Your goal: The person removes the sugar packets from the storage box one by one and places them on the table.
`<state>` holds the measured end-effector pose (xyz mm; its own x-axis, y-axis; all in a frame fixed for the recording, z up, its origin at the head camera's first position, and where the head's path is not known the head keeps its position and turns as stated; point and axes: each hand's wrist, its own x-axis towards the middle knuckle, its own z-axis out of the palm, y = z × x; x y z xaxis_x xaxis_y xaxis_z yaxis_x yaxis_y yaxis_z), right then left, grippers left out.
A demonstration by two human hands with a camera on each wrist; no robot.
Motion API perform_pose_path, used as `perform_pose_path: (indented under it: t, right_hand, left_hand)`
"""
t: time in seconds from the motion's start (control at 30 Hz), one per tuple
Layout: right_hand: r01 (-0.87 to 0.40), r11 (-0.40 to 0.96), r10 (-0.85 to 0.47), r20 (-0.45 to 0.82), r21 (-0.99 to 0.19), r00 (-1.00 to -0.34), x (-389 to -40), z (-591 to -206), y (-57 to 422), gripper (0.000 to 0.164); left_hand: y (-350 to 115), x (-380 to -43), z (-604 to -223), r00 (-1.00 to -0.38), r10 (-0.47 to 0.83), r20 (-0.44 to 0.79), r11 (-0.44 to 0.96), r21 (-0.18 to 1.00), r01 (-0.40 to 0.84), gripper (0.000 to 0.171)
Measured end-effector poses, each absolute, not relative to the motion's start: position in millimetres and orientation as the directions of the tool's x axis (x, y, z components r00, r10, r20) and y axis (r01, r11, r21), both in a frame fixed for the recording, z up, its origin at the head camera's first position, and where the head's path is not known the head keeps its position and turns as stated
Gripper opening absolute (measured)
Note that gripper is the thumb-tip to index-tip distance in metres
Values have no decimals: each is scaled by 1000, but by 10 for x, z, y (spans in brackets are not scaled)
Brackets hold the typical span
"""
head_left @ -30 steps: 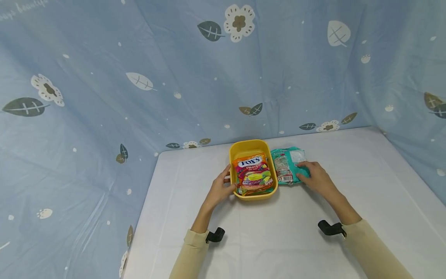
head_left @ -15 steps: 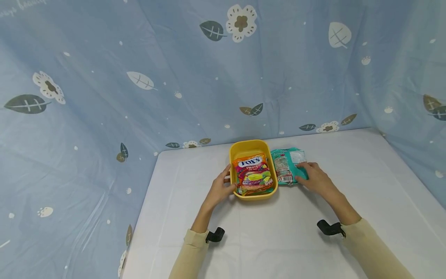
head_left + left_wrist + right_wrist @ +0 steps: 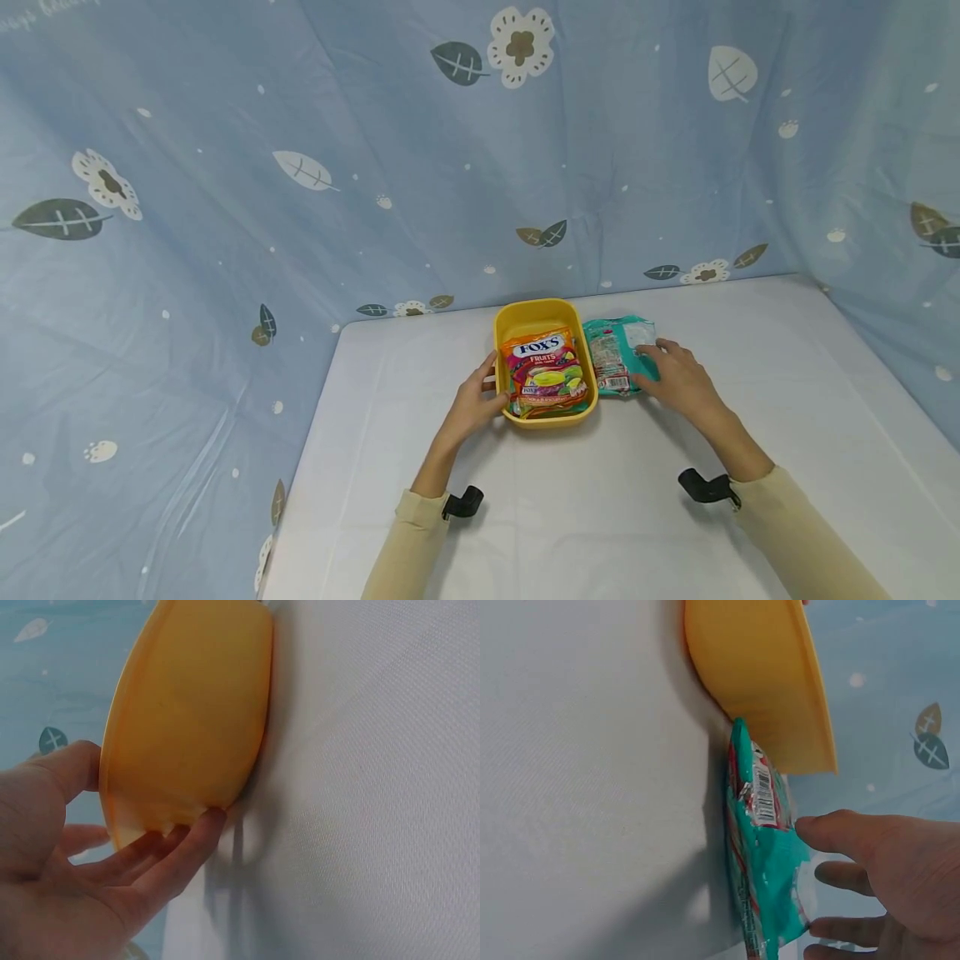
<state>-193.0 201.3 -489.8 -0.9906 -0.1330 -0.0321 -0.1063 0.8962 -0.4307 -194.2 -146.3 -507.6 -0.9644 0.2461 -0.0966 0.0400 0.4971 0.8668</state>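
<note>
A yellow plastic tub (image 3: 532, 315) stands on the table, holding an orange and purple Fox's Fruits candy bag (image 3: 546, 371) with teal wrapping peeking out beneath. My left hand (image 3: 474, 407) holds the tub's left side, thumb at the rim; the left wrist view has its fingertips (image 3: 212, 817) against the outer wall. Directly right of the tub lies a teal bag (image 3: 611, 362), barcode side up. Over its right part my right hand (image 3: 686, 385) reaches with loosely bent, spread fingers. In the right wrist view the thumb tip (image 3: 814, 829) is right at the bag's surface.
A white cloth covers the table (image 3: 600, 517). Blue patterned fabric (image 3: 450, 150) hangs behind the table and along its sides. Black wrist mounts (image 3: 465, 503) sit at both sleeve cuffs.
My right hand has shifted slightly up and its fingers have spread a little over the teal bag. The left hand, the tub and both bags look nearly unchanged.
</note>
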Motion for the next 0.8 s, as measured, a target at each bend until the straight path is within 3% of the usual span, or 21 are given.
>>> perform_pose_path:
  t: [0.43,0.8]
  right_hand:
    - [-149,910,-165,-7,-387,-986,-1975,-4767,1865,60]
    - [-152,917,-175,-29,-369,-984,-1999,-4628,1655,60]
  left_hand:
    - [-1469,-1949,-5065,-960,261,-106,479,877,34,77]
    - [-1411,-1817,-4742,-948,296,-112,466,884,42,73]
